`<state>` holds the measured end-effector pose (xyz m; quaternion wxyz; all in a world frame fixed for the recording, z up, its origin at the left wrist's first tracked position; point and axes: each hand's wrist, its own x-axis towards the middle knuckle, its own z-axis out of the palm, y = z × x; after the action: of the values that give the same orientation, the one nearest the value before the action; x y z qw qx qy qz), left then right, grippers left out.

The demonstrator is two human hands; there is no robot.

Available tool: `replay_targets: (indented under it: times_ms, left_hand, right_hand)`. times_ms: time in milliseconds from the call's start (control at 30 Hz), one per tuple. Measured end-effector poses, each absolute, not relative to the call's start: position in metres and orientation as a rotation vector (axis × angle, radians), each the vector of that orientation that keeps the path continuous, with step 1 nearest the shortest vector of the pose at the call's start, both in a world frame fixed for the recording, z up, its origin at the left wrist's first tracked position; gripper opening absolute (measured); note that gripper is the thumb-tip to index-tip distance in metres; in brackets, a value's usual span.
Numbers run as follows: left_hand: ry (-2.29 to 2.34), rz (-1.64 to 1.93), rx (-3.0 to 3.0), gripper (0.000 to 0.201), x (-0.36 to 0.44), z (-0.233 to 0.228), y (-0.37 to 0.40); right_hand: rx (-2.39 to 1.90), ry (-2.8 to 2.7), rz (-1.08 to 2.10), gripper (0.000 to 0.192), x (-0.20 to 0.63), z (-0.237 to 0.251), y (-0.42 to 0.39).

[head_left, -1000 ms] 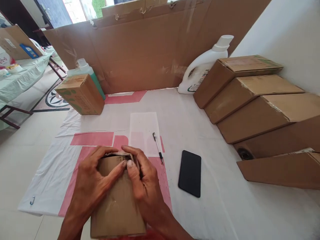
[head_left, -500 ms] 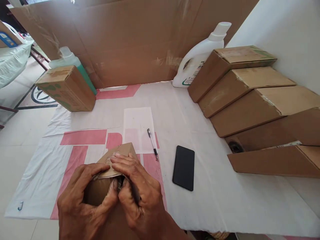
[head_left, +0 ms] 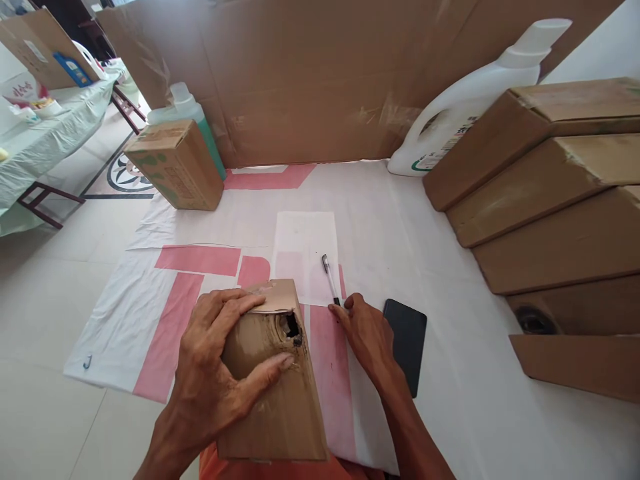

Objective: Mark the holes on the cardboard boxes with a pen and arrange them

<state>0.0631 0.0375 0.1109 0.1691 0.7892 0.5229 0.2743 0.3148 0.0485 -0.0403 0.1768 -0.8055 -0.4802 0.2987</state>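
Note:
A cardboard box stands tilted at the near edge of the table. My left hand is closed around it, fingers over the top flap and thumb across the front face. Near the box's upper right edge is a ragged, dark hole, and the top flap looks lifted. My right hand is away from the box, its thumb and fingers closed at the lower end of a pen. The pen lies by the right edge of a white paper sheet. Just right of that hand lies a black phone.
Several cardboard boxes lean in a row on the right, beside a white jug. At back left, a small box stands before a green-liquid bottle. A large cardboard panel closes off the back.
My right hand has left the hole and moved right to the pen. My left thumb has come out of the opening and lies on the box front. The view has shifted left.

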Motion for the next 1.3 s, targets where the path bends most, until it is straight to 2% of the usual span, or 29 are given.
replay_targets:
  times_ms: [167,300,433,467,567,667,933,1300]
  left_hand:
    - [1.457,0.713,2.264,0.055,0.060,0.112,0.038]
    - [1.438,0.731,2.287,0.059,0.062,0.111,0.038]
    - [1.428,0.756,2.300,0.058,0.065,0.110,0.037]
    - [1.426,0.754,2.301,0.058,0.066,0.110,0.036]
    - [1.401,0.761,2.294,0.059,0.066,0.110,0.033]
    - [1.378,0.774,2.306,0.058,0.068,0.109,0.029]
    - [1.358,0.811,2.308,0.053,0.072,0.109,0.024]
    - [1.371,0.826,2.338,0.058,0.071,0.106,0.024]
  right_hand:
    - [-2.034,-1.256,0.946,0.026,0.316,-0.028,0.046]
    - [-1.438,-0.896,0.979,0.025,0.315,0.026,0.031]
    - [-1.126,-0.944,0.963,0.009,0.294,0.084,0.010]
    - [-1.103,-1.016,0.924,0.009,0.287,0.092,0.006]
    - [-1.102,-1.277,0.700,0.025,0.270,0.101,0.000]
    - [-1.132,-1.448,0.561,0.029,0.261,0.098,0.002]
    - [-1.155,-1.543,0.541,0.023,0.259,0.097,-0.002]
    - [-1.217,-1.544,0.577,0.014,0.267,0.098,-0.015]
